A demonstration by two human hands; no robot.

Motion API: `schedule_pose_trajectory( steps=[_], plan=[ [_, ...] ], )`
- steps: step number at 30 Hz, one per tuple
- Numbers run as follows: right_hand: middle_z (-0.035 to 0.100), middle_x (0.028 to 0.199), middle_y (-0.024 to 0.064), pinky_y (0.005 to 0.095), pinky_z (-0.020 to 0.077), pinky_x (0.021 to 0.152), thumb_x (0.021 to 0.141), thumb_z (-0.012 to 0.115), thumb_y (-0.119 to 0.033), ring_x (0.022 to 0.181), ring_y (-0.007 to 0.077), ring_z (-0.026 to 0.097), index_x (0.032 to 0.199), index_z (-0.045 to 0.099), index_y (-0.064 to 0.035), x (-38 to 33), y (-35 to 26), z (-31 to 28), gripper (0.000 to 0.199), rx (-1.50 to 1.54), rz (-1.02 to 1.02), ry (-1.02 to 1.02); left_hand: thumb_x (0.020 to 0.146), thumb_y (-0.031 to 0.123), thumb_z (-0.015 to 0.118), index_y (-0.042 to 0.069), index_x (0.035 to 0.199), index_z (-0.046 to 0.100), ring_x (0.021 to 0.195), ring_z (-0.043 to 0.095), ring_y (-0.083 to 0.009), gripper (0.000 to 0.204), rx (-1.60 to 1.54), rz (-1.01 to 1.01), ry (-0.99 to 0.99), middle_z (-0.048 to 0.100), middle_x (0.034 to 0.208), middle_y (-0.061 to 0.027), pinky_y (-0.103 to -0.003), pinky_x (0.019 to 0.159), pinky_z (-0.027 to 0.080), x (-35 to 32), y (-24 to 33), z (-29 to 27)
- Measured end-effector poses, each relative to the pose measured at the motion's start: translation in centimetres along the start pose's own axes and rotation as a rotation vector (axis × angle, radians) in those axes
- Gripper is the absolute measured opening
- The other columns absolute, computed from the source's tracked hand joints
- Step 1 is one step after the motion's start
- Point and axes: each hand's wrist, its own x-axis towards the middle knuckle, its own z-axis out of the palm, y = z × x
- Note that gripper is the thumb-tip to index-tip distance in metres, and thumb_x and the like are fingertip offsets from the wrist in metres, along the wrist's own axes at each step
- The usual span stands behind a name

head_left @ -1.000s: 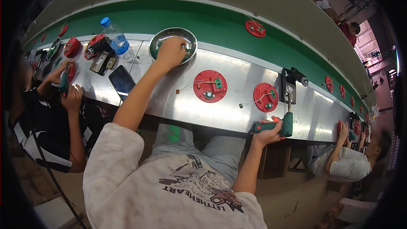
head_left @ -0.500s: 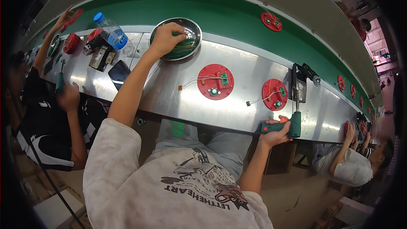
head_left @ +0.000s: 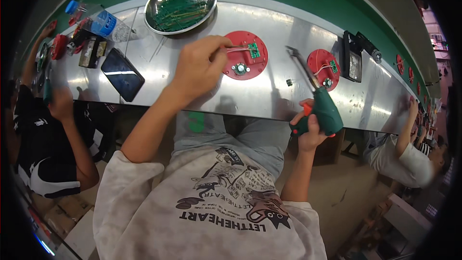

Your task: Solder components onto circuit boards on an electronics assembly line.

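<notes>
My left hand [head_left: 201, 62] is closed in a pinch at the left edge of a red round plate [head_left: 260, 68]. The plate carries a small green circuit board [head_left: 253, 50] and a round metal part [head_left: 241, 69]. Thin pale wires [head_left: 237, 48] run from the board to my fingertips; what the fingers hold is too small to make out. My right hand [head_left: 312, 127] grips a green soldering gun [head_left: 328, 111] with a red trigger. Its metal tip points up and left, over the bench between this plate and a second red plate [head_left: 316, 58] with wires and a board.
A steel bowl [head_left: 150, 27] of thin green wires stands at the back left. Beside it are a dark phone [head_left: 122, 74] and a water bottle [head_left: 105, 23]. A black holder [head_left: 352, 58] stands right of the second plate. Co-workers sit on both sides along the metal bench [head_left: 192, 103].
My left hand has gone from the bowl to the red plate's left edge. The soldering gun in my right hand now tilts leftward. The view has shifted, so the bench appears higher.
</notes>
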Motion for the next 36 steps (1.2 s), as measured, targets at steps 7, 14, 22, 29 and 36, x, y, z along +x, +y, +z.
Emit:
schedule_pose_trajectory(
  steps=[7, 14, 22, 29, 36],
  plan=[
    [0.067, 0.109, 0.0196, 0.0299, 0.0494, 0.055, 0.095, 0.058, -0.006, 0.06, 0.0191, 0.062, 0.133, 0.054, 0.0084, 0.4, -0.1, 0.1, 0.041, -0.126, 0.034, -0.255, 0.08, 0.007, 0.071, 0.003, 0.085, 0.069, 0.063, 0.064, -0.0264, 0.007, 0.177, 0.072, 0.123, 0.066, 0.075, -0.0096, -0.038, 0.057, 0.051, -2.2, -1.8, 4.8],
    [0.066, 0.108, 0.0171, 0.0296, 0.0477, 0.055, 0.093, 0.06, -0.005, 0.06, 0.0182, 0.061, 0.128, 0.058, 0.0088, 0.8, -0.3, 0.3, 0.038, -0.167, 0.063, -0.338, 0.08, 0.006, 0.07, 0.002, 0.085, 0.07, 0.06, 0.064, -0.024, 0.006, 0.175, 0.075, 0.157, 0.067, 0.074, -0.0093, -0.035, 0.055, 0.052, -2.3, -2.0, 5.1],
    [0.066, 0.108, 0.0173, 0.0294, 0.047, 0.055, 0.093, 0.061, -0.005, 0.059, 0.0185, 0.061, 0.128, 0.058, 0.0086, 1.0, 0.0, 0.4, 0.037, -0.159, 0.104, -0.311, 0.082, 0.005, 0.07, 0.002, 0.085, 0.07, 0.061, 0.067, -0.0224, 0.004, 0.181, 0.067, 0.145, 0.068, 0.075, -0.0083, -0.033, 0.055, 0.053, -1.9, -2.3, 5.3],
    [0.066, 0.103, 0.0167, 0.0302, 0.0478, 0.054, 0.094, 0.06, -0.009, 0.061, 0.0194, 0.062, 0.127, 0.058, 0.0078, 1.4, 0.3, 0.3, 0.038, -0.154, 0.178, -0.333, 0.081, 0.005, 0.071, 0.003, 0.085, 0.069, 0.062, 0.066, -0.0218, 0.004, 0.233, 0.099, 0.169, 0.067, 0.074, -0.0069, -0.033, 0.055, 0.052, -2.0, -2.6, 5.7],
    [0.066, 0.1, 0.0182, 0.0302, 0.0483, 0.053, 0.093, 0.06, -0.013, 0.059, 0.0204, 0.063, 0.129, 0.057, 0.008, 1.8, -0.3, 0.9, 0.042, -0.066, 0.302, -0.276, 0.085, 0.005, 0.071, 0.001, 0.087, 0.069, 0.061, 0.066, -0.0242, 0.005, 0.244, 0.109, 0.163, 0.067, 0.076, -0.0109, -0.033, 0.055, 0.052, -2.3, -2.8, 5.4]
  ],
)
